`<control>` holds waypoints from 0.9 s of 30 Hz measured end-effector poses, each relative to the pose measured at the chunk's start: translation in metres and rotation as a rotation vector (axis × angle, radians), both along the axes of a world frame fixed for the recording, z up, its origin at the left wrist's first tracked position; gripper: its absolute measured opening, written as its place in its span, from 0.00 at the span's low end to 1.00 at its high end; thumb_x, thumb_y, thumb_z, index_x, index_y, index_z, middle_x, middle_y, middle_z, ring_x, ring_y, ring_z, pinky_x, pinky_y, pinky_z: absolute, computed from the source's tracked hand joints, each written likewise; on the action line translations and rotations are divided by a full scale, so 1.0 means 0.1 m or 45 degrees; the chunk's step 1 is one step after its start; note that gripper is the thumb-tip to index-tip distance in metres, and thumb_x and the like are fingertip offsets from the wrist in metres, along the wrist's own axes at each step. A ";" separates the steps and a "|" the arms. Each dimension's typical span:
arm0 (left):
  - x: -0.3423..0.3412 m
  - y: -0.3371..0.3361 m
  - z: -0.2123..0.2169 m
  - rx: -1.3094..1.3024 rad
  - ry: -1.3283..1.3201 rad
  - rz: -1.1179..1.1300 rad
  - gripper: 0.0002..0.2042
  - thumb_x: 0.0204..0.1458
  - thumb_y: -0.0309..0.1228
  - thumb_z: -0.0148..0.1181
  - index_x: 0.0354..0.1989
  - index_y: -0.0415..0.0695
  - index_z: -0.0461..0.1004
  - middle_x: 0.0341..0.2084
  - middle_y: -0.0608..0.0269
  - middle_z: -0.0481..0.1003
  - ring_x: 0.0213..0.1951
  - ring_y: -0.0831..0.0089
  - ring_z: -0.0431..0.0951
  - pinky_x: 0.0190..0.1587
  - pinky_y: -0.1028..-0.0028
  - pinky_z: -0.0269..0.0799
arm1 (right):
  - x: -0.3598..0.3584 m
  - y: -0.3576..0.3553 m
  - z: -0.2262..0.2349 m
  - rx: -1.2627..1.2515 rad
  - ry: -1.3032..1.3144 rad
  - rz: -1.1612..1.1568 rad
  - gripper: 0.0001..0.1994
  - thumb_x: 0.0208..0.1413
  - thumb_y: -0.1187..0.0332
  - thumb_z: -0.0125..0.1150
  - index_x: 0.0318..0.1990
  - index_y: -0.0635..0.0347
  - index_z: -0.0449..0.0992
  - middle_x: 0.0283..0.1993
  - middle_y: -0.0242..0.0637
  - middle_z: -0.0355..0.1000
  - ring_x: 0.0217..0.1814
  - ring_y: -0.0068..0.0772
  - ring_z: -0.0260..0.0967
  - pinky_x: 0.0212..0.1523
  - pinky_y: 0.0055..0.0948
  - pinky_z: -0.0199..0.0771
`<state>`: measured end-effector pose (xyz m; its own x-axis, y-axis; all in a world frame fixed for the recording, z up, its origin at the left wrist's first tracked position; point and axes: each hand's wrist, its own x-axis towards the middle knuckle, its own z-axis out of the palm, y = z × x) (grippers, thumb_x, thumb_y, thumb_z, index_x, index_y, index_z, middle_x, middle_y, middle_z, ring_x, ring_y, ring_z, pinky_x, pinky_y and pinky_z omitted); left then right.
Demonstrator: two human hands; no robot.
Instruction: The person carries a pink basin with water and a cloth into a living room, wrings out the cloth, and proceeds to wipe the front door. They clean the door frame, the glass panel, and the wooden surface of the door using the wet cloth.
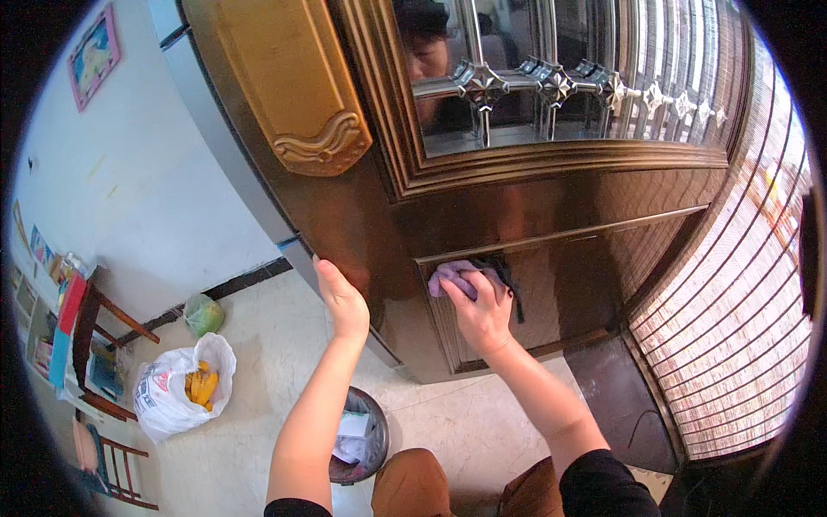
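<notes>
A dark brown door (534, 207) with a glossy surface stands before me. Pressed to its lower panel is a purple cloth (454, 277), bunched under the fingers of my right hand (482, 314). My left hand (343, 302) rests against the door's edge, its fingers stretched out and partly hidden behind that edge. Above the hands, the door has a moulded frame round a glass pane with silver metal bars (551, 82). A golden-brown carved panel (301, 86) is fixed at its upper left.
A bin (379, 431) with paper in it stands by my knees. On the floor at left lie a white plastic bag (168, 392) with something yellow inside and a green bag (203, 315). A wooden table (112, 302) and chair (129, 472) stand farther left. A slatted screen (715, 362) is at right.
</notes>
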<state>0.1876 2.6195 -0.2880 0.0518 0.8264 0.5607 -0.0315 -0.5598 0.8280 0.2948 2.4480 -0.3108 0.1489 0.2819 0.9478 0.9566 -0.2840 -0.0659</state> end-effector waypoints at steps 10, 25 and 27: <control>-0.04 -0.11 0.19 0.138 -0.056 -0.275 0.32 0.57 0.53 0.27 0.55 0.33 0.54 0.53 0.53 0.60 0.54 0.63 0.58 0.57 0.71 0.49 | -0.14 -0.36 -1.05 -0.420 0.556 0.258 0.20 0.35 0.80 0.55 0.39 0.50 0.75 0.40 0.37 0.65 0.40 0.41 0.63 0.41 0.35 0.66; -0.19 -0.22 0.30 0.133 -0.048 -0.435 0.31 0.56 0.56 0.28 0.48 0.36 0.59 0.41 0.56 0.65 0.46 0.67 0.63 0.51 0.73 0.55 | -0.44 -0.31 -1.52 -0.839 0.535 0.357 0.18 0.35 0.73 0.56 0.38 0.44 0.76 0.46 0.30 0.64 0.47 0.39 0.59 0.47 0.34 0.66; -0.20 -0.23 0.30 0.158 -0.041 -0.448 0.31 0.55 0.56 0.28 0.48 0.36 0.58 0.42 0.56 0.64 0.46 0.67 0.63 0.51 0.73 0.55 | -0.38 -0.22 -1.33 -0.616 0.430 0.460 0.17 0.35 0.74 0.56 0.38 0.48 0.76 0.46 0.31 0.65 0.47 0.39 0.59 0.46 0.34 0.66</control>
